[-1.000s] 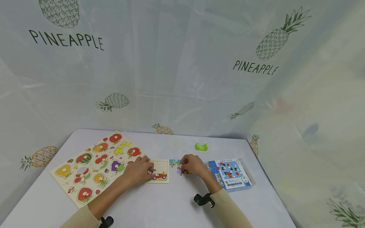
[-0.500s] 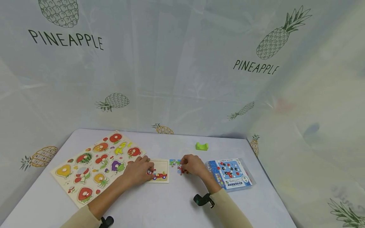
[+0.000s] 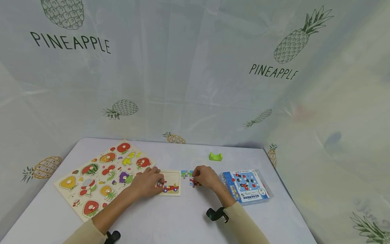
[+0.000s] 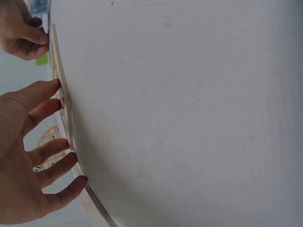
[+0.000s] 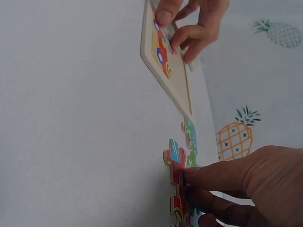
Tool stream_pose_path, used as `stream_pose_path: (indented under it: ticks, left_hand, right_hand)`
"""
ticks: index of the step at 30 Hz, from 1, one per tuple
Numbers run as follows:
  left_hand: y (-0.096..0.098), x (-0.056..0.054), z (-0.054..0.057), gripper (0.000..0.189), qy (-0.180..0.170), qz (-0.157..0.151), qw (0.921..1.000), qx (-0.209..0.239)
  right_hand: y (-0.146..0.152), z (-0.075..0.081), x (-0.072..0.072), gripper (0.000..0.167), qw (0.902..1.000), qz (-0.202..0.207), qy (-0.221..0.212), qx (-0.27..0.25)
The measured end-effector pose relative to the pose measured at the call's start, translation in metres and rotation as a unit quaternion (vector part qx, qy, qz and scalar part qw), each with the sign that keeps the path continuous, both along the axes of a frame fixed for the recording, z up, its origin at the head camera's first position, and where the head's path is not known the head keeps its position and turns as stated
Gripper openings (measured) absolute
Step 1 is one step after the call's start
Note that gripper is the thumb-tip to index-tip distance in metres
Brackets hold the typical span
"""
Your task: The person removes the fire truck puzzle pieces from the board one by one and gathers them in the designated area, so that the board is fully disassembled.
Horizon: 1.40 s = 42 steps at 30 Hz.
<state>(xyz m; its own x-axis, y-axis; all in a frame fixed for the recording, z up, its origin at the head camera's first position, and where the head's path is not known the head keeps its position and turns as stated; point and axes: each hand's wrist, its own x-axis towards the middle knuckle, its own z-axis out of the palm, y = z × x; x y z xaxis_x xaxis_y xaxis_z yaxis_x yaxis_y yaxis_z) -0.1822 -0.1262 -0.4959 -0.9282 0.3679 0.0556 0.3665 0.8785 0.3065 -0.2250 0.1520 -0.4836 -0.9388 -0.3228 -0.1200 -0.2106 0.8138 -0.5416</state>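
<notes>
A white table (image 3: 170, 220) stands before a pineapple-printed sheet (image 3: 195, 78). The left hand (image 3: 146, 183) lies with fingers spread over the puzzle board (image 3: 174, 177), thumb at the red car (image 3: 172, 188), probably steadying it. The right hand (image 3: 206, 177) holds its fingers narrow, touching puzzle pieces (image 5: 177, 165) just beside the board, perhaps laid there for easy reach; whether it pinches one, I cannot tell.
</notes>
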Motion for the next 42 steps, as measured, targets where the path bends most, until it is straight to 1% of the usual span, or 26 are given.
stream_pose_path:
  ticks: [6,13,18,22,25,29,33,37,40,42]
  left_hand:
    - [-0.002,-0.001,-0.001,0.018,-0.004,-0.004,0.9999,0.011]
    - [-0.008,-0.002,0.0,0.017,-0.014,-0.024,0.9995,0.018]
    - [-0.008,-0.003,0.0,0.016,-0.013,-0.025,0.9995,0.016]
    - [-0.008,-0.002,-0.001,0.016,-0.011,-0.026,0.9995,0.016]
    - [-0.008,-0.002,-0.002,0.018,-0.012,-0.025,0.9995,0.018]
    - [-0.007,-0.003,-0.002,0.025,-0.013,-0.021,0.9995,0.018]
    - [-0.007,-0.003,-0.001,0.04,-0.02,-0.009,0.9997,0.012]
    - [-0.008,-0.004,-0.001,0.059,-0.029,0.001,0.9996,0.008]
    - [-0.009,-0.004,-0.001,0.066,-0.032,0.003,0.9995,0.002]
    - [-0.009,-0.004,-0.001,0.068,-0.029,0.001,0.9996,-0.004]
  right_hand:
    - [0.0,0.0,0.0,0.004,1.0,-0.001,0.002,0.008]
    - [0.0,0.001,0.0,0.004,0.9998,-0.003,0.015,0.013]
    - [-0.002,0.003,0.0,0.006,0.9996,-0.002,0.023,0.014]
    - [-0.006,0.004,0.0,0.006,0.9998,-0.004,0.021,0.006]
    - [-0.012,0.004,0.0,0.004,0.9999,0.0,0.004,-0.016]
    - [-0.023,0.004,-0.001,0.004,0.9988,0.012,-0.009,-0.047]
    - [-0.036,0.004,-0.002,0.004,0.9981,0.031,0.003,-0.052]
    - [-0.05,0.004,-0.003,0.006,0.9971,0.049,-0.005,-0.058]
    - [-0.061,0.003,-0.002,0.008,0.9962,0.059,-0.016,-0.062]
    - [-0.068,0.001,0.0,0.012,0.9956,0.067,-0.021,-0.061]
